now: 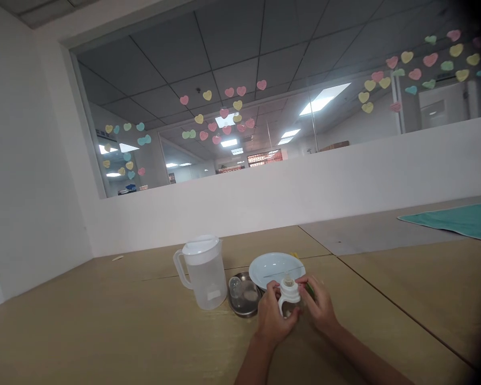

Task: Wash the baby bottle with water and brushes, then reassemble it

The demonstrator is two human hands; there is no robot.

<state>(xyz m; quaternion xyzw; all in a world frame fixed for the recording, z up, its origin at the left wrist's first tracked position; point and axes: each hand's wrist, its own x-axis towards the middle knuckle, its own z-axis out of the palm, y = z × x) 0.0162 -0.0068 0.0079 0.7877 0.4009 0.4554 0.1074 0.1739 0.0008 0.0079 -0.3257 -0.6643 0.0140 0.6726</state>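
Note:
A baby bottle with a white collar, a pale teat on top and a white side handle is between my hands, low and right of the middle. My left hand is closed around its left side at the handle. From the other side, my right hand grips the bottle near the collar. Something green shows by my right fingers, too hidden to name. Just beyond the bottle stands a pale blue bowl with a thin straight thing across it. A metal tray beside my left hand holds a clear domed cap.
A translucent lidded pitcher stands left of the tray. Something small and yellow shows behind the bowl. A teal cloth lies at the far right. The wooden table meets a white wall under a window with heart-shaped notes.

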